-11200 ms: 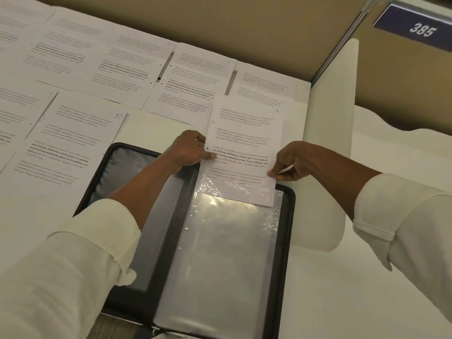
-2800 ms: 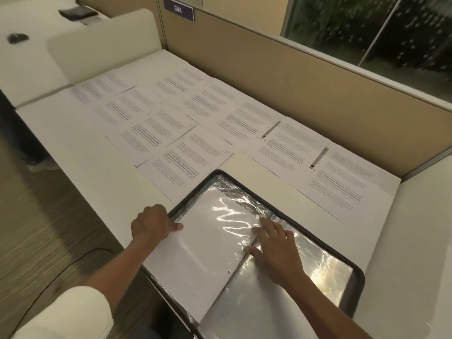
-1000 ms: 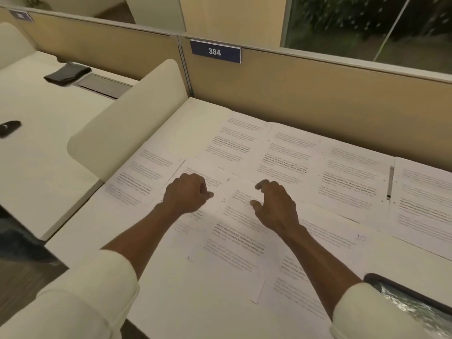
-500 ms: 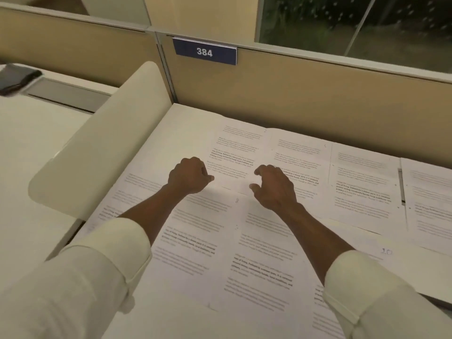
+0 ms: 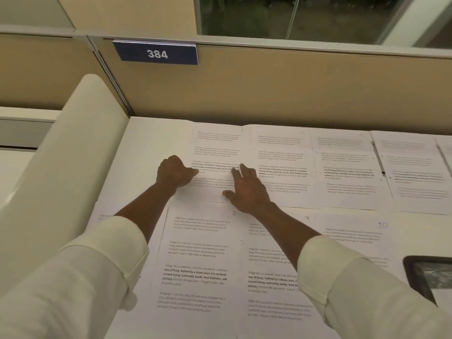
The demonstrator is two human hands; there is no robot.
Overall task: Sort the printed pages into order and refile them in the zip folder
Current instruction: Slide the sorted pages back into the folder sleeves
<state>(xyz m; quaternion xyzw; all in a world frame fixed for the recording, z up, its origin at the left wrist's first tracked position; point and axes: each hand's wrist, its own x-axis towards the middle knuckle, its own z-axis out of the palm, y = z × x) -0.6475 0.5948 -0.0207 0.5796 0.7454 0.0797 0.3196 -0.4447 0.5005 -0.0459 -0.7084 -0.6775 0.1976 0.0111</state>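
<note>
Printed pages lie in two rows on the white desk (image 5: 151,143). My left hand (image 5: 175,173) is curled at the left edge of the far-left page of the back row (image 5: 217,145), its thumb on top of the sheet, pinching that edge. My right hand (image 5: 247,189) rests on the same page with fingers straight and spread. The near row holds pages marked 8 (image 5: 195,253), 9 (image 5: 269,267) and 10 (image 5: 354,237). A corner of the black zip folder (image 5: 413,270) with its shiny plastic sleeve shows at the lower right.
A tan partition (image 5: 269,89) with a blue sign reading 384 (image 5: 156,53) closes the desk's far side. A cream rounded divider (image 5: 73,155) stands along the left edge. More pages (image 5: 347,167) continue to the right in the back row.
Both hands have reached farther back, from above the near row to the far-left back-row page. The right hand has spread flat on it; the left thumb now sits on its edge.
</note>
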